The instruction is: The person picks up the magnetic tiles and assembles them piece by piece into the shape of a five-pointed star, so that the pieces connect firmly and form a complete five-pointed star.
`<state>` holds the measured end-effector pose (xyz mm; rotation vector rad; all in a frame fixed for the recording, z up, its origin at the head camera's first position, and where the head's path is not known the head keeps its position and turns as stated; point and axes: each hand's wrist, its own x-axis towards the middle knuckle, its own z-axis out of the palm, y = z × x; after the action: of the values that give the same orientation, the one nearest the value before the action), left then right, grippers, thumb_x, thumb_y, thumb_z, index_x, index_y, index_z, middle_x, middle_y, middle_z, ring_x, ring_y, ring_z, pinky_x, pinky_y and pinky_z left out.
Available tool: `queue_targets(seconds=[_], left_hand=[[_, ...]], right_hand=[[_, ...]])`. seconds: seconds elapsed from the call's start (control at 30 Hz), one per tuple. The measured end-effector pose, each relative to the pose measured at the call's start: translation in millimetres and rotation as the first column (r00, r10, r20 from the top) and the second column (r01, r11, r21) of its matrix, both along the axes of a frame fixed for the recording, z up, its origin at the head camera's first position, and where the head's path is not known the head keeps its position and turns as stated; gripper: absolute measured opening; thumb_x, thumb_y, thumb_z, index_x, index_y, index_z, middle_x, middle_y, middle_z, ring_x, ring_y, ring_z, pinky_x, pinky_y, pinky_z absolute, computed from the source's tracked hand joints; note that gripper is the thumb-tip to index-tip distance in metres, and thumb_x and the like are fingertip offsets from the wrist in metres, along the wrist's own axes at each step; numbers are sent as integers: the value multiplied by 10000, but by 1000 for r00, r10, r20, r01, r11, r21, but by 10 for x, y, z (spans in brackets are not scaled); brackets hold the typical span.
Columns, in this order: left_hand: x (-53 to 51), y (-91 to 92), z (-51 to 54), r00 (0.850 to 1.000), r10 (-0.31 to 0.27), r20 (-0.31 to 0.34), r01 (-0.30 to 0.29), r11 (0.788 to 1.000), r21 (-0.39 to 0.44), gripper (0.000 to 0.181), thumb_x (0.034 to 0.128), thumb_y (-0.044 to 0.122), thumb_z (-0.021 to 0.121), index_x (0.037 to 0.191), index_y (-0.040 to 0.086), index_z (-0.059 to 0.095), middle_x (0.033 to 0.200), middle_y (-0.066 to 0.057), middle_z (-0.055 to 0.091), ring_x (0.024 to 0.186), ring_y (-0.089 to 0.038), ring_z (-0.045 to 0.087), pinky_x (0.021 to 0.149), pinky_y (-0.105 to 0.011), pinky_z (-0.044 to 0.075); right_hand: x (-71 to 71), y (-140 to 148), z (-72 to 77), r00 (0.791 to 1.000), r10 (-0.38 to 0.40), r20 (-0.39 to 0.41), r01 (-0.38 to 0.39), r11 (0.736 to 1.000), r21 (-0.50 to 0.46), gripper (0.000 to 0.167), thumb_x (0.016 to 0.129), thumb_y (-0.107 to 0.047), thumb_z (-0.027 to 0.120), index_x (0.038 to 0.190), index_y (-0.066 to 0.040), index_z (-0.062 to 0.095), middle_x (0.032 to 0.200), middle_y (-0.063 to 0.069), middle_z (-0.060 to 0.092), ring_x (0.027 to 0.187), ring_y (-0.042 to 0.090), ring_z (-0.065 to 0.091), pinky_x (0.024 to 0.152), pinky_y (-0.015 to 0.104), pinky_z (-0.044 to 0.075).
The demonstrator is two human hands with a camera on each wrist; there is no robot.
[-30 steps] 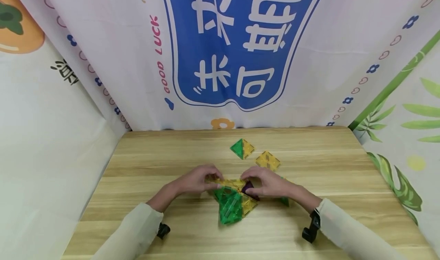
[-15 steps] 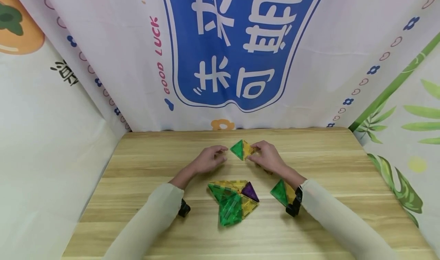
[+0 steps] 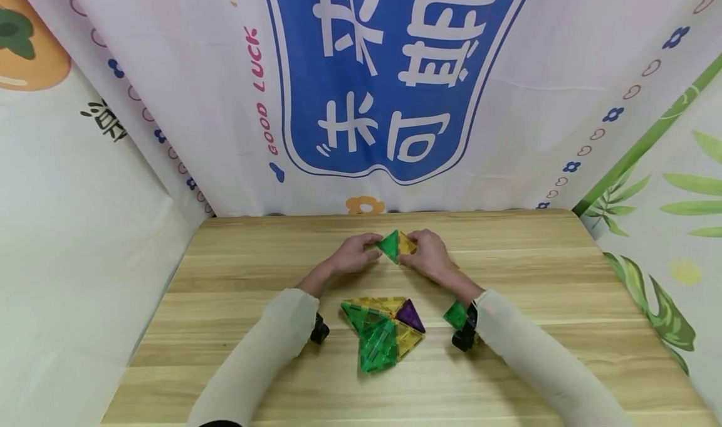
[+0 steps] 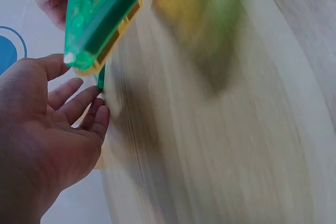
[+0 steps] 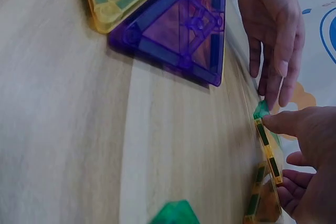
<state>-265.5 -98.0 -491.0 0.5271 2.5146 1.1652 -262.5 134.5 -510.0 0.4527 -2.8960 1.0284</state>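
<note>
Two joined triangular magnetic tiles, one green [image 3: 388, 246] and one yellow [image 3: 405, 244], lie near the table's back edge. My right hand [image 3: 431, 258] pinches the yellow tile between thumb and fingers, as the right wrist view also shows. At the green tile's left corner, my left hand [image 3: 354, 255] has its fingers loosely bent, with fingertips at or touching the edge. Closer to me sits a joined cluster of green [image 3: 379, 345], yellow and purple tiles [image 3: 410, 316]; the purple tile [image 5: 173, 35] also shows in the right wrist view.
Beneath my right wrist lies another green tile [image 3: 455, 314], its yellow neighbour mostly covered. A yellow tile pair behind the right hand is almost wholly hidden. The wooden table [image 3: 271, 239] meets a printed cloth [image 3: 242, 189] at its back edge.
Both hands have left the cluster and moved to the green and yellow pair at the back. The right hand has taken hold of the yellow tile; the left has come in to the green corner.
</note>
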Motion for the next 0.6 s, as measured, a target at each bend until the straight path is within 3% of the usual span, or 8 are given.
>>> queue_targets(seconds=[0.3,0.6], left_hand=[[4,21,-22,998,37,60,-41,996,77,392,1074,82,601,1454,-10,600,1486,-169,603,1393,-333,546,1170,-479,445],[16,40,-59,991,127,44,-132,985,112,299,1008,-28,670,1302,7,713,1290,-147,711,1158,-292,672,991,-391,567]], right_hand=[[16,-16,-48,999,25,27,-24,999,-36,576,845,-228,907,1290,73,700,1216,234,690,1100,363,664,952,508,562],[51,-24,-98,999,30,24,-28,996,-79,577,813,-241,945,1295,-10,727,1255,170,674,1125,319,656,960,483,567]])
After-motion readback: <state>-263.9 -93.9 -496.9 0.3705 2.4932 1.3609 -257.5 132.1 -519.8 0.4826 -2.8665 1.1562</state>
